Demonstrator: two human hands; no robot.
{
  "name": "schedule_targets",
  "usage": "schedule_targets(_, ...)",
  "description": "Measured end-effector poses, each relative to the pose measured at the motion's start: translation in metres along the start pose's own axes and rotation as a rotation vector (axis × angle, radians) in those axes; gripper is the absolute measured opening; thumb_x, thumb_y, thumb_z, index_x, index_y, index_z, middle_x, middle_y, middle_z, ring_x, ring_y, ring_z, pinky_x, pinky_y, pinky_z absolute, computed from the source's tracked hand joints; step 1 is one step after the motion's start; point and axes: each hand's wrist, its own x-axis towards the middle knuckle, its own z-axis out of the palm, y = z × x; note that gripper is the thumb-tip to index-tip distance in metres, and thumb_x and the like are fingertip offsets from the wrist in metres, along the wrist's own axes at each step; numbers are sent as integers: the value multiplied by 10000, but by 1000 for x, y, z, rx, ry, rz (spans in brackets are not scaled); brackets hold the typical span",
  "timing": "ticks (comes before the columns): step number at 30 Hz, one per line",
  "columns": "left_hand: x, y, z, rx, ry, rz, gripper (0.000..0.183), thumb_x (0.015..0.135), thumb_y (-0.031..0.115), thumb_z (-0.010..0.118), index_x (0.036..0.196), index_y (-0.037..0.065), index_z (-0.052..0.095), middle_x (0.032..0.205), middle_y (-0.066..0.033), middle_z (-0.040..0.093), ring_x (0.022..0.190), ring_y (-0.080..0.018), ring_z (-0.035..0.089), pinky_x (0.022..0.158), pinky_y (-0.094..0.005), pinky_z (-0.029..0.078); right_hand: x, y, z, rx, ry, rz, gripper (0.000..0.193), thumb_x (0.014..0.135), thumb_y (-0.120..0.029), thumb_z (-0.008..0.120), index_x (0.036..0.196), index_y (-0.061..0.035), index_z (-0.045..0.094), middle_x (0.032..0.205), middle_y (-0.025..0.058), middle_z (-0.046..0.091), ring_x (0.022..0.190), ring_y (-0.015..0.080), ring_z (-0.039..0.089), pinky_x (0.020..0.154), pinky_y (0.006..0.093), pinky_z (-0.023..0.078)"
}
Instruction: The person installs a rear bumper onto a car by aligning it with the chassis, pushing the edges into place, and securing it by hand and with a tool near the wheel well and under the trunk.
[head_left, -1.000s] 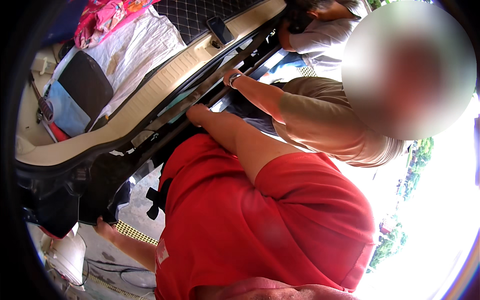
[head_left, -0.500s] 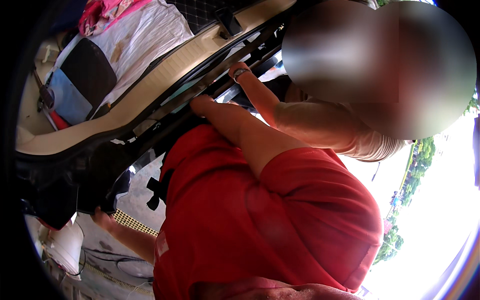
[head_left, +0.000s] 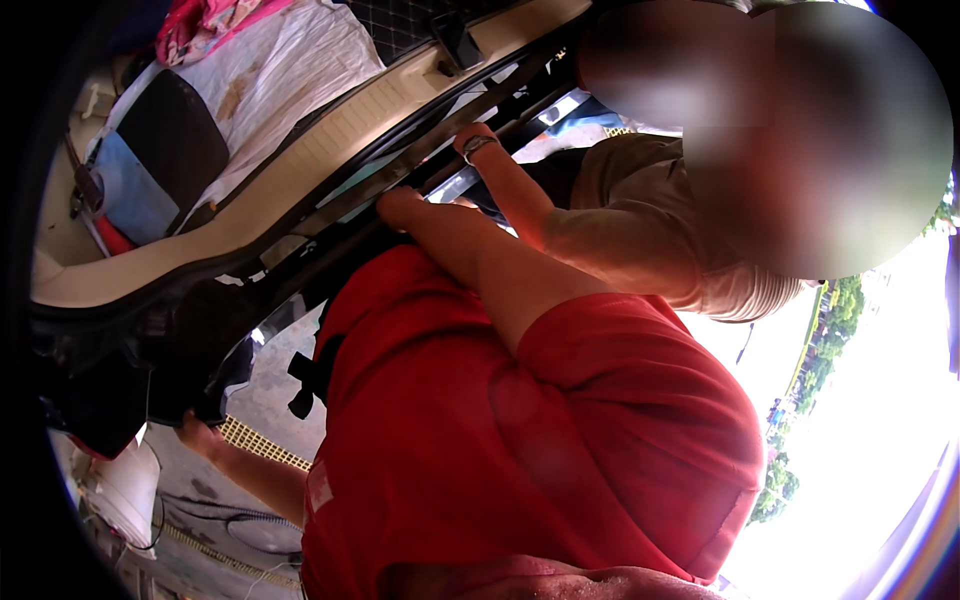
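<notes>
A long black car bumper (head_left: 110, 385) lies along the rear edge of an open car. My left hand (head_left: 200, 434) is closed on its lower corner at the left, the fingertips partly behind the plastic. My right hand (head_left: 400, 208) is curled over the dark upper edge near the middle, below the beige sill (head_left: 270, 190); its fingers are partly hidden. Just beyond, a co-worker's hand (head_left: 474, 138) with a wristwatch rests on the same long dark edge. My red shirt covers much of the view between my arms.
Inside the car lie a creased white sheet (head_left: 290, 75), a pink cloth (head_left: 215, 25) and a black-and-blue panel (head_left: 165, 150). A white bucket (head_left: 128, 490), cables and a yellow floor grating (head_left: 262, 442) are at the lower left. The co-worker in a grey-brown shirt (head_left: 635, 225) stands close on the right.
The co-worker's head and upper body have shifted right, showing more of the shirt and something blue behind. My hands keep their places on the bumper; the view has shifted slightly.
</notes>
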Motion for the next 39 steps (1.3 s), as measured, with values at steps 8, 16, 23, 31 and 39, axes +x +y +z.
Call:
schedule_targets(8,7,-5,-7,31,31,30,467,710,34,576,1130,-134,458,1028,-219,560,831,-314,602,722,-378,546,-2,-6,-13,18,-85,15,339,573,-54,713,910,-39,678,1021,183,627,976,338,603,775,423,502)
schedule_targets(16,6,-3,-4,13,10,34,487,704,34,569,1139,-143,441,1032,-226,556,851,-321,595,744,-390,536,-1,-7,-9,47,-50,46,357,565,-53,725,918,-30,673,1014,186,628,965,342,606,765,423,508)
schedule_targets(23,7,-5,-4,-41,-14,3,490,699,-14,536,1173,-108,456,1073,-213,547,891,-331,582,778,-391,523,-9,-10,-20,50,-101,50,404,548,-46,743,943,-23,661,1033,207,614,977,365,594,748,441,515)
schedule_targets(31,-9,10,8,-16,24,7,445,736,16,528,1158,-113,472,1059,-210,563,885,-314,591,788,-365,515,-8,-9,-22,44,-112,44,425,562,-32,730,979,-15,650,1082,223,589,1017,381,571,781,447,505)
schedule_targets(39,-5,5,5,4,21,15,445,724,27,544,1137,-123,479,1039,-215,567,866,-314,597,773,-371,524,-9,-8,-20,26,-95,17,387,565,-44,723,946,-20,661,1071,220,595,1012,365,578,796,439,499)
